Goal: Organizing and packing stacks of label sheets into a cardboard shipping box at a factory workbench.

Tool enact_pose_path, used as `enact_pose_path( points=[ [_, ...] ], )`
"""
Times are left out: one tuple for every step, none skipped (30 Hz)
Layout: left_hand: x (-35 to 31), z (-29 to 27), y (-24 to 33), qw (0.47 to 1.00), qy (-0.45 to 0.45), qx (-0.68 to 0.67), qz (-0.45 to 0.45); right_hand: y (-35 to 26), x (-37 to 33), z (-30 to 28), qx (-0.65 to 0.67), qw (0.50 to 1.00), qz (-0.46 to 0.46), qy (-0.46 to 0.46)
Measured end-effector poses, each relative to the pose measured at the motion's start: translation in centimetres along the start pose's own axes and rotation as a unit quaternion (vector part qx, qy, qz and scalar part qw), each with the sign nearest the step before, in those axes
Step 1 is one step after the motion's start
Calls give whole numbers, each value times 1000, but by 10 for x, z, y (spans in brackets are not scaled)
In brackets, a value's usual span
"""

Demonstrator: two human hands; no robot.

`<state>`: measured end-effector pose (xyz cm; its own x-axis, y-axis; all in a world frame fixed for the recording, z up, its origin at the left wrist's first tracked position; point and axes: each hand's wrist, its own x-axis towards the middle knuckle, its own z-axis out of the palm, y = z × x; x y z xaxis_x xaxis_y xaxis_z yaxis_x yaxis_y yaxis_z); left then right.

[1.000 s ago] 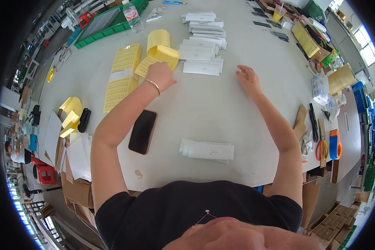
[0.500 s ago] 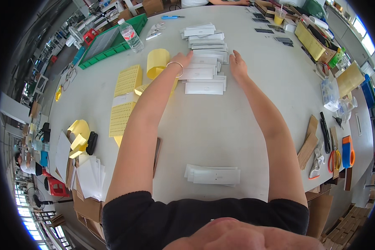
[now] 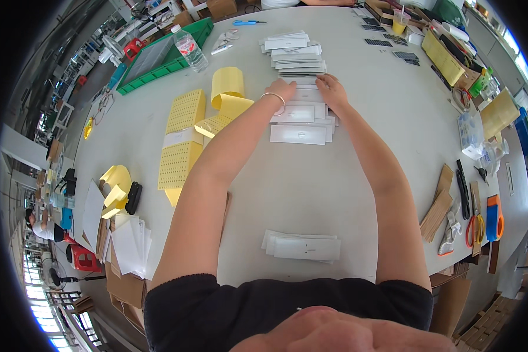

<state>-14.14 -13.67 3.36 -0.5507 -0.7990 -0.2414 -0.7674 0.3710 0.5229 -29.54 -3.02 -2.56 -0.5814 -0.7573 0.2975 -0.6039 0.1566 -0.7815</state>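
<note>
A long overlapping row of flat white packets (image 3: 298, 134) lies on the table in front of me. Partway along that row, my left hand (image 3: 283, 90) presses against its left edge with the fingers bent in. On the opposite side, my right hand (image 3: 332, 92) holds the right edge, its fingertips resting over the packets. Farther away, a denser stack of the same packets (image 3: 287, 43) continues the row beyond both hands. A smaller fanned pile of white packets (image 3: 307, 247) lies close to my body.
Left are yellow perforated sheets (image 3: 182, 164), a curled yellow sheet (image 3: 227, 82), a water bottle (image 3: 189, 48) and a green tray (image 3: 158, 64). Right are scissors (image 3: 474, 229), a tape roll (image 3: 495, 218), cardboard strips (image 3: 437, 202) and a drink cup (image 3: 400, 22). Dark cards (image 3: 379, 42) lie far right.
My right hand has come in from the right, from apart to touching the packets. The left hand has closed in on the left edge. The near packets have slid slightly toward me.
</note>
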Motion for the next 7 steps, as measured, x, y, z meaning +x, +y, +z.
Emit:
enact_pose_path(
  points=[
    [-10, 1, -1, 1000, -17, -12, -6, -4, -6, -3, 26, 999, 2, -23],
    [-21, 6, -2, 1000, -17, -15, -11, -7, -14, -7, 25, 999, 1, -29],
    [-33, 10, -3, 1000, 2, 0, -13, -9, -23, -11, 33, 999, 4, -37],
    [-43, 14, -2, 1000, 20, 14, -14, -11, -32, -17, 39, 998, 6, -44],
    [-53, 16, -2, 1000, 20, 10, -17, -11, -39, -20, 37, 998, 6, -49],
    [-63, 18, -1, 999, 1, 33, -16, -10, -46, -22, 42, 998, 1, -48],
    [-73, 20, 1, 998, -21, 55, -12, -7, -55, -25, 46, 998, -2, -46]
  ],
)
